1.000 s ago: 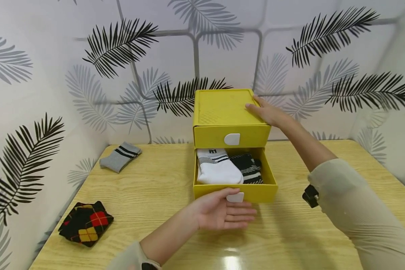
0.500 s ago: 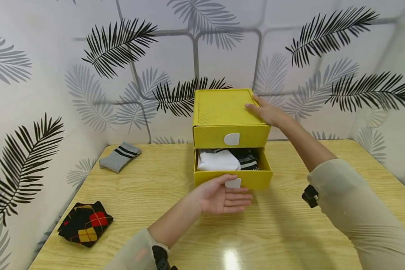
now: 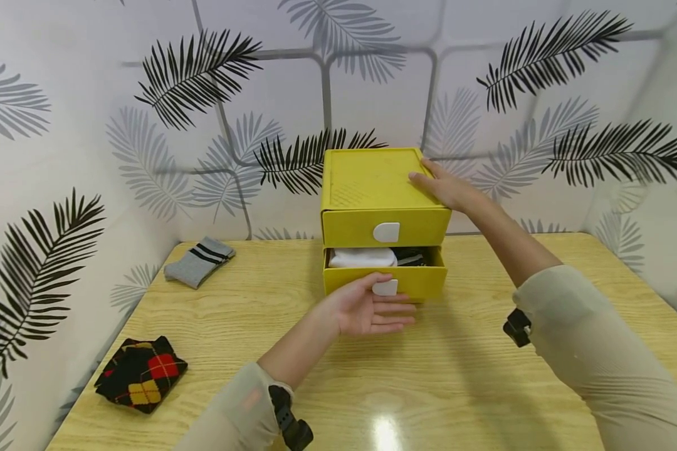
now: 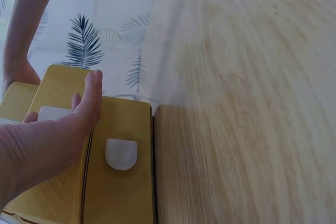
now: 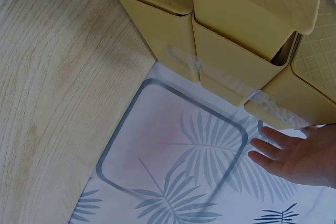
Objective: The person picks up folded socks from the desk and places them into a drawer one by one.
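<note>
A yellow drawer unit [image 3: 380, 181] stands at the back of the table. Its drawer [image 3: 423, 282] below the top one is partly pulled out, with a white sock [image 3: 363, 257] and a black patterned sock [image 3: 413, 257] inside, mostly hidden under the tier above. Against this drawer's front, by its white tab handle [image 3: 385, 287], my left hand [image 3: 367, 307] presses with straight fingers, palm up. My right hand [image 3: 446, 185] rests on the unit's top right edge; in the right wrist view its fingers [image 5: 269, 153] extend along the unit's side.
On the left of the wooden table [image 3: 248, 300] lie a grey sock with black stripes [image 3: 199, 262] and a folded argyle sock [image 3: 142, 374]. Another yellow drawer [image 4: 119, 192], closed, shows lowest in the unit in the left wrist view. A leaf-patterned wall [image 3: 372, 100] stands close behind.
My left hand has pushed the drawer inward, away from me, so less of the socks shows. My right hand has stayed on the unit's top edge.
</note>
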{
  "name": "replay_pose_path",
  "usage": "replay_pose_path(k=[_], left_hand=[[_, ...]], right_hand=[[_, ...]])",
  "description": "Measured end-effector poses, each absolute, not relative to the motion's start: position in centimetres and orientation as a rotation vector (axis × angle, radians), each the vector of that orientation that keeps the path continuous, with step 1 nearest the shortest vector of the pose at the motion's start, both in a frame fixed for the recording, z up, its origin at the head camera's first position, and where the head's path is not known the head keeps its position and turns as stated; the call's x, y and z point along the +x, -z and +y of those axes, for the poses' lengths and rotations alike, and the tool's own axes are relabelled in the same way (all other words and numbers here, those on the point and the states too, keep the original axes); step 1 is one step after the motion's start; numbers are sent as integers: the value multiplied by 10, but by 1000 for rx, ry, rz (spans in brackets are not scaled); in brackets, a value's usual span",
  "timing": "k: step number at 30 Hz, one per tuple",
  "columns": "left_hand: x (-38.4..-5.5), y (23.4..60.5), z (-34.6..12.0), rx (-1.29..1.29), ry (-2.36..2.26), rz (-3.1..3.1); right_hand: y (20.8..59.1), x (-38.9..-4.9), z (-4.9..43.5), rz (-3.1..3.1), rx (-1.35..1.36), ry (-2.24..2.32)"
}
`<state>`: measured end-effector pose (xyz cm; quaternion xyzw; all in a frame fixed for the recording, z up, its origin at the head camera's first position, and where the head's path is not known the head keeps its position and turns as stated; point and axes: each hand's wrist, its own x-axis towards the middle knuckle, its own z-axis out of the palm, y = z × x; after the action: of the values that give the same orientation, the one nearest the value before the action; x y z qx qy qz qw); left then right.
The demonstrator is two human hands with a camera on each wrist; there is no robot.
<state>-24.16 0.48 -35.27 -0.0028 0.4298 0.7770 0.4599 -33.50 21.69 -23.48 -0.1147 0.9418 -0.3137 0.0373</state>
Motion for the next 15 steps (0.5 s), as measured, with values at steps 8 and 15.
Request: replay_pose_path(k=[8,15], left_hand=[[-258,351,10,-9,-1914,1093],[-269,351,11,-32,-1922,1098]], right_hand=[[233,-335,218,2891,-356,975],[235,-335,217,2890,-348,988]])
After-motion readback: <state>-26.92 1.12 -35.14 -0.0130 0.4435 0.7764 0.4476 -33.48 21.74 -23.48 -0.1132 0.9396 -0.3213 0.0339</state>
